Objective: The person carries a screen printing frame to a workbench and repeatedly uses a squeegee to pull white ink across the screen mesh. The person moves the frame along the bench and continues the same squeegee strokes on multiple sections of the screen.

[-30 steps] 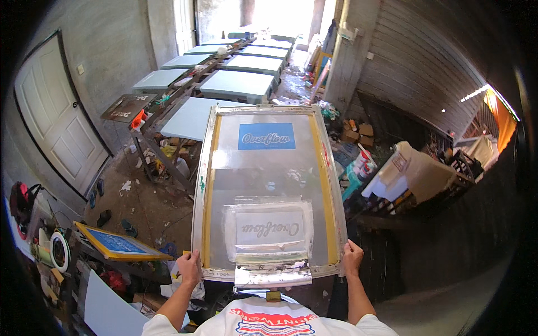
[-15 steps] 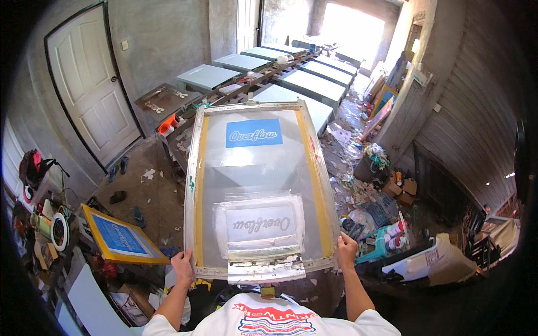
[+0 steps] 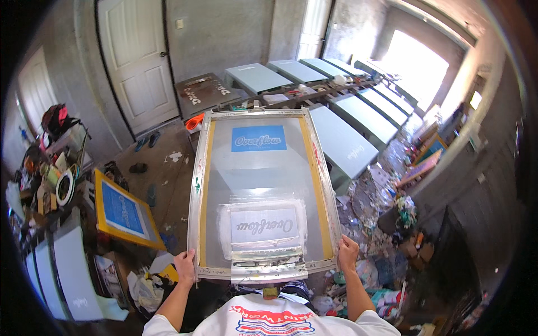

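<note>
Both my hands hold a large silkscreen frame (image 3: 198, 196) with a pale metal border and yellow strips along its mesh. My left hand (image 3: 185, 265) is closed around the near left corner; my right hand (image 3: 348, 253) grips the right side close to the near corner. Toward the far end of the mesh is a blue stencil patch (image 3: 258, 138) with white script. Nearer me is a white-edged stencil area (image 3: 263, 224) with upside-down lettering. A wide, ink-smeared squeegee (image 3: 269, 264) lies across the near edge, between my hands and touched by neither.
Rows of pale printing tables (image 3: 343, 140) run to the far right beyond the frame. At left a second, yellow-edged screen (image 3: 130, 210) leans near a cluttered shelf. Scraps and rubbish litter the floor at right. An orange tape roll (image 3: 194, 122) sits past the frame's far left corner.
My view has turned left, so the room has shifted rightward in the picture. The frame has turned with me, still in both hands, and the squeegee keeps its place on it.
</note>
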Demonstrator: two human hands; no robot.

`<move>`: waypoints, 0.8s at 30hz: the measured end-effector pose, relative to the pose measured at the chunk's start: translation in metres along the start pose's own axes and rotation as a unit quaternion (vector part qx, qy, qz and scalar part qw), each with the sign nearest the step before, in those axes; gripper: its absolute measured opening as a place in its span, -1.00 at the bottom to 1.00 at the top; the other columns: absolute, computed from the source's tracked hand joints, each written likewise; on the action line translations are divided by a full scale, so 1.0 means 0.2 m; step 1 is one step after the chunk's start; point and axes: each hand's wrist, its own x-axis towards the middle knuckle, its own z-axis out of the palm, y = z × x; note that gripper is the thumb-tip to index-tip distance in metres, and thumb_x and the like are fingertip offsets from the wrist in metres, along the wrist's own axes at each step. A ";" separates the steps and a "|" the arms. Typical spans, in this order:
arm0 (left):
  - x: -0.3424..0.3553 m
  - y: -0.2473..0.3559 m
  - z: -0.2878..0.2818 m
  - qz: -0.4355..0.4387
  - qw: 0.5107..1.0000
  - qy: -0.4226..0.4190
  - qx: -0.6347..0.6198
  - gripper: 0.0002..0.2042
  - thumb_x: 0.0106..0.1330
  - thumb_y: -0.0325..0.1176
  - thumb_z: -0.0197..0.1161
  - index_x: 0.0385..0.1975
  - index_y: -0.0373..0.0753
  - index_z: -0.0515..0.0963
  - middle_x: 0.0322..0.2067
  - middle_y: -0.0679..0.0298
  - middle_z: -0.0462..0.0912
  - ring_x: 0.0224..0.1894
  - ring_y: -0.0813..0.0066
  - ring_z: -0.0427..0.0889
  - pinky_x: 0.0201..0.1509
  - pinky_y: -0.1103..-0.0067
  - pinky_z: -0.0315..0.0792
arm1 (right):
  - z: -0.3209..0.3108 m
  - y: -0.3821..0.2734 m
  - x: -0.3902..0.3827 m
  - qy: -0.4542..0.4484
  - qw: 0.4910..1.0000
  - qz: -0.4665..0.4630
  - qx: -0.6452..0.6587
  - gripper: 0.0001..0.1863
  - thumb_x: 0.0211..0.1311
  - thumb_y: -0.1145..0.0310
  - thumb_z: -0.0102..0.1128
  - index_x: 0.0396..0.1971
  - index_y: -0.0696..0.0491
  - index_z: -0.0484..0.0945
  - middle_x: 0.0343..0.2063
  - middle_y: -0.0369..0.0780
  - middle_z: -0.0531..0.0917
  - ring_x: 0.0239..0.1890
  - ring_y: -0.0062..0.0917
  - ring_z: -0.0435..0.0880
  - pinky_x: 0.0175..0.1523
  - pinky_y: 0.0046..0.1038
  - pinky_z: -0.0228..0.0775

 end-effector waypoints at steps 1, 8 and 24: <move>-0.04 0.00 0.07 0.010 1.000 0.014 0.020 -0.68 0.40 -0.33 0.35 -0.46 -0.54 0.63 -0.55 0.39 0.56 -0.49 0.65 0.40 -0.41 0.53 0.32 | 0.01 0.03 0.11 -0.014 1.000 -0.014 -0.010 -0.69 0.33 0.46 0.17 0.02 0.16 0.71 -0.35 -0.09 0.80 -0.33 -0.55 0.68 -0.16 -0.44 0.47; -0.34 -0.02 0.65 -0.020 0.992 0.122 -0.005 -0.74 0.39 -0.37 0.33 -0.37 -0.53 0.67 -0.49 0.29 0.66 -0.47 0.57 0.54 -0.36 0.54 0.39 | 0.11 0.22 0.95 -0.104 0.992 -0.072 0.025 -0.73 0.31 0.44 0.16 -0.07 0.20 0.69 -0.48 -0.04 0.70 -0.38 -0.60 0.63 -0.24 -0.44 0.42; -0.68 -0.27 1.30 -0.060 0.949 0.284 0.124 -0.63 0.31 -0.29 0.39 -0.58 -0.52 0.57 -0.65 0.25 0.52 -0.52 0.58 0.39 -0.42 0.38 0.30 | 0.31 0.51 1.87 -0.250 0.964 -0.087 0.003 -0.63 0.27 0.37 0.21 0.01 0.25 0.69 -0.35 0.03 0.78 -0.27 -0.45 0.76 -0.09 -0.43 0.51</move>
